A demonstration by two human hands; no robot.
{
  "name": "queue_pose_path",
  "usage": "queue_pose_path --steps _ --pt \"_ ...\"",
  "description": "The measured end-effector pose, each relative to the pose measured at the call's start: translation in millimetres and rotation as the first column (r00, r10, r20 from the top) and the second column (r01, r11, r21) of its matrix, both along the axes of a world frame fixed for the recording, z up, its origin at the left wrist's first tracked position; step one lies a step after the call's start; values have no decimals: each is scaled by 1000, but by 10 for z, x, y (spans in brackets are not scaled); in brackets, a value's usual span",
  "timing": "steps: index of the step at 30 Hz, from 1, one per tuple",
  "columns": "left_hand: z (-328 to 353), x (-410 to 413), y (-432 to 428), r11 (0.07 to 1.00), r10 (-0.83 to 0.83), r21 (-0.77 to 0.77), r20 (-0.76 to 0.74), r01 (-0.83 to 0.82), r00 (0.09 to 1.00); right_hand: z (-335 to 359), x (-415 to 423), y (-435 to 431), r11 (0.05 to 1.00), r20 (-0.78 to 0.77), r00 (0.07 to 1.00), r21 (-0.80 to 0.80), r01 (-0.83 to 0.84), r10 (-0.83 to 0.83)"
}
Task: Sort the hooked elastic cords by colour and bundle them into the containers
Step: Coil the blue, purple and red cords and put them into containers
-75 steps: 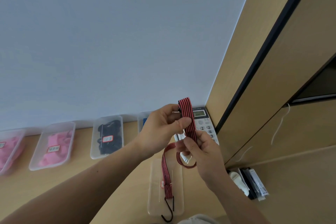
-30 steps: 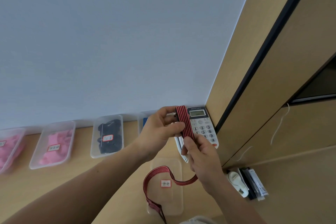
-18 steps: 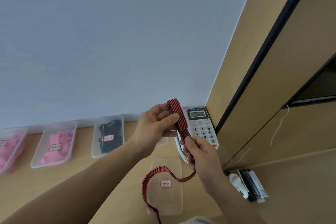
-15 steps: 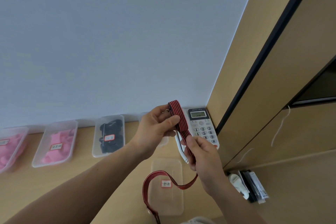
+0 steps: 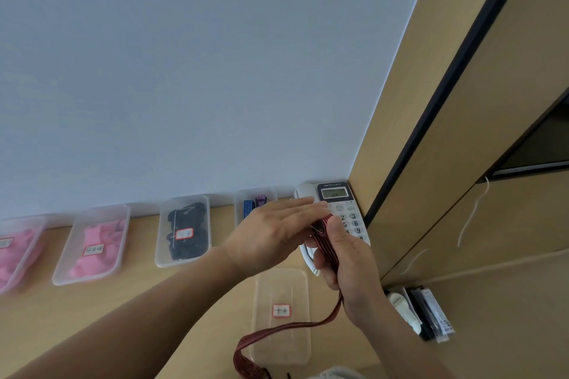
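Right hand clamps the folded red-black striped cord in front of the desk phone. Left hand is flat, fingers straight, laid against the fold's top. The cord's loose tail drops across the empty clear container towards the frame's bottom edge.

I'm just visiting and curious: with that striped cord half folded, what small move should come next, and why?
Probably fold the loose tail up onto the bundle. The right hand grips the folded red-and-black cord, the left hand lies flat-fingered against it, and a long tail trails over the clear labelled container.
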State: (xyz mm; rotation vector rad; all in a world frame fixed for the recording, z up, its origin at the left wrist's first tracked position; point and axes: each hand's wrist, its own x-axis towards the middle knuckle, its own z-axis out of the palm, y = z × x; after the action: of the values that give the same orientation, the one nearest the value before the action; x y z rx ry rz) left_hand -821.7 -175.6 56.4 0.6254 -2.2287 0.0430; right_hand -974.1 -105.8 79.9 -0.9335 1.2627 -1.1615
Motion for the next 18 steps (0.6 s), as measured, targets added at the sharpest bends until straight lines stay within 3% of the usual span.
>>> queue_pose_path --steps 3,5,6,7,8,10,11,14,18 --pt "-5 29 -12 999 -16 45 12 15 1000 4 -5 7 1000 40 999 -1 -18 18" --pt "38 40 44 951 -22 305 -83 46 996 2 -18 9 999 70 997 -26 -33 35" --pt "63 40 70 876 30 481 -135 40 990 -1 -23 7 999 77 996 -39 -31 34" --pt "90 35 100 742 95 668 -186 55 978 -4 -29 4 998 85 996 -54 -24 29" --pt "137 23 116 546 163 829 -245 119 956 -6 -32 -1 998 92 995 -67 -18 24" --pt "197 1 108 172 263 942 -327 290 908 -13 -26 -4 996 78 996 -83 -27 34" --pt "219 -5 115 91 256 938 -348 336 902 -17 -14 0 995 55 997 -87 -46 51" --pt "265 -46 153 110 215 916 -401 386 891 -38 18 8 994 -34 996 -65 -89 87" --pt "311 -91 147 185 341 851 -525 492 780 -54 13 3 997 -126 989 -25 -79 75"
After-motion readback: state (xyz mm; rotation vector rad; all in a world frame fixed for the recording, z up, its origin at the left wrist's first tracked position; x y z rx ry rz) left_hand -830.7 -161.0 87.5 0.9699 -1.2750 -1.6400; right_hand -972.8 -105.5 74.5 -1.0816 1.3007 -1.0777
